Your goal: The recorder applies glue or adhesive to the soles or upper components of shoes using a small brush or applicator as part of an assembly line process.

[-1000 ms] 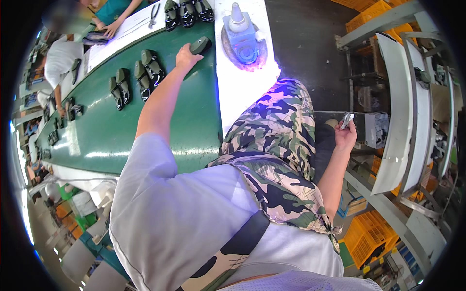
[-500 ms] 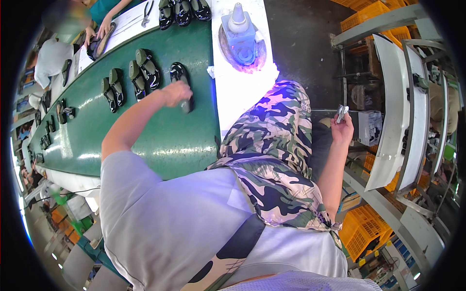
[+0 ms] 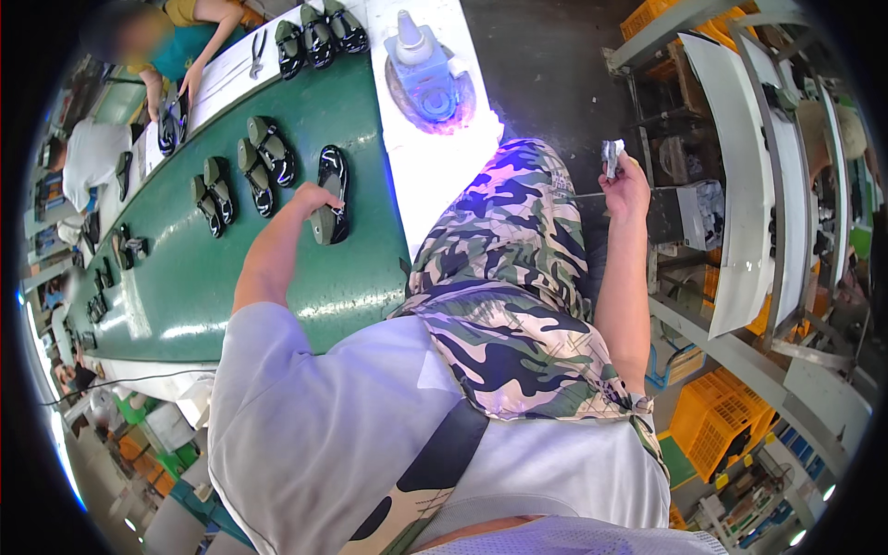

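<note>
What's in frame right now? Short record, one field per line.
left hand: touching a black shoe on the green table
right hand: gripping a small silvery item, kind unclear
left of that shoe: four more shoes, in two pairs
table's far end: three shoes in a row; pliers
right of green table: pointed-tip bottle
co-worker's hands: on another shoe

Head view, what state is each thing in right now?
Left hand: touching the nearest black shoe.
Nearest black shoe: on green worktop, greenish form inside.
Right hand: raised, holding small silvery object.
Small silvery object: held.
Pliers: lying on white strip.
Cone-topped container: lit bluish-violet.
</note>
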Motion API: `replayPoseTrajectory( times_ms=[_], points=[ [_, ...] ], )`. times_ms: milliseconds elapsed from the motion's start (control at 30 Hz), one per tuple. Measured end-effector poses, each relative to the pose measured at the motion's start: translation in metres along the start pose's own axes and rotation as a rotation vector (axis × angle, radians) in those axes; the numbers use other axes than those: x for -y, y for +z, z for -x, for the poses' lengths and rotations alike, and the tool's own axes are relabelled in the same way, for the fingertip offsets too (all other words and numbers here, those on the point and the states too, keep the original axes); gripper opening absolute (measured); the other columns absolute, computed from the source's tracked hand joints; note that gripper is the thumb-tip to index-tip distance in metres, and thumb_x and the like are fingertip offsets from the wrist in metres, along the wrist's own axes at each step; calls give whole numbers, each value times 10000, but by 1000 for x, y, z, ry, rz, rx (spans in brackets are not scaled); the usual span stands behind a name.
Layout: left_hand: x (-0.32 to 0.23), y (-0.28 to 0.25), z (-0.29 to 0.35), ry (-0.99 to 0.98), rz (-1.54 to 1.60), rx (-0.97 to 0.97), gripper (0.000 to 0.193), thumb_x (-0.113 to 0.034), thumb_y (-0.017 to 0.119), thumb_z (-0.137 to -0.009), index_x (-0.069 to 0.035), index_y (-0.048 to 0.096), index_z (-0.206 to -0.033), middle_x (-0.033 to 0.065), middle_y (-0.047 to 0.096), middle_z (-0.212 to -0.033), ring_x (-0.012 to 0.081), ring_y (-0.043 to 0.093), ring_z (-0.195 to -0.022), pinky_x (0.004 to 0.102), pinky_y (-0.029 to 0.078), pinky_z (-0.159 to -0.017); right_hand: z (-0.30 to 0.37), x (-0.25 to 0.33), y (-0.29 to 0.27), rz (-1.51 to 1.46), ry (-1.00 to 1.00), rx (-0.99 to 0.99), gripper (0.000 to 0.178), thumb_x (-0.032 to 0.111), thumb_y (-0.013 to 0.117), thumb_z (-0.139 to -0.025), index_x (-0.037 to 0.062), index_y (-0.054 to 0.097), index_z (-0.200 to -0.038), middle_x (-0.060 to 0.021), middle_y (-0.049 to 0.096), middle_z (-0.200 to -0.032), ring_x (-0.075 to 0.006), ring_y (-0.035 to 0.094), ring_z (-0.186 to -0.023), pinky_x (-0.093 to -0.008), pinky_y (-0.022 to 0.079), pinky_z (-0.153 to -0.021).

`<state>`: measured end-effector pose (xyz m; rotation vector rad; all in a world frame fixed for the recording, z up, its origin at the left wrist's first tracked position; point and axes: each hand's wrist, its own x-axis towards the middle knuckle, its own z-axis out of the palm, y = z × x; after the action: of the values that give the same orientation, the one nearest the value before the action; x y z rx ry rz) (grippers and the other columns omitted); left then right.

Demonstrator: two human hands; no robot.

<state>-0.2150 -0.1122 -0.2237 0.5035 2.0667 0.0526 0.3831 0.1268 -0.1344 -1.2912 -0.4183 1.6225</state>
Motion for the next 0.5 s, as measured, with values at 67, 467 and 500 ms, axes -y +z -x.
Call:
replayPoseTrajectory(
  times_ms=[67,467,500],
  points=[
    [-6,3,7,-47,165,70,542,-157,884,-660,44,658,-1110,150,695,-1086,282,676,-991,441,527,-910,6,4,-2,-21,-28,-8,125,170,715,-881,128,604,-920,-21,649,-812,-180,634,-723,-345,458,-619],
    [-184,91,122,968,1406,565,544,-59,717,-786,-34,531,-1296,83,630,-1230,274,585,-1162,422,409,-1091,38,6,65,151,-155,195,176,23,760,-771,67,607,-845,-15,625,-785,-116,588,-680,-257,457,-602],
    [-202,89,151,1094,1257,454,561,4,730,-726,-36,555,-1258,76,643,-1173,263,605,-1116,403,435,-1064,47,9,79,186,-208,269,188,34,764,-774,63,607,-873,-11,615,-799,-116,586,-705,-260,461,-636]
  ],
)
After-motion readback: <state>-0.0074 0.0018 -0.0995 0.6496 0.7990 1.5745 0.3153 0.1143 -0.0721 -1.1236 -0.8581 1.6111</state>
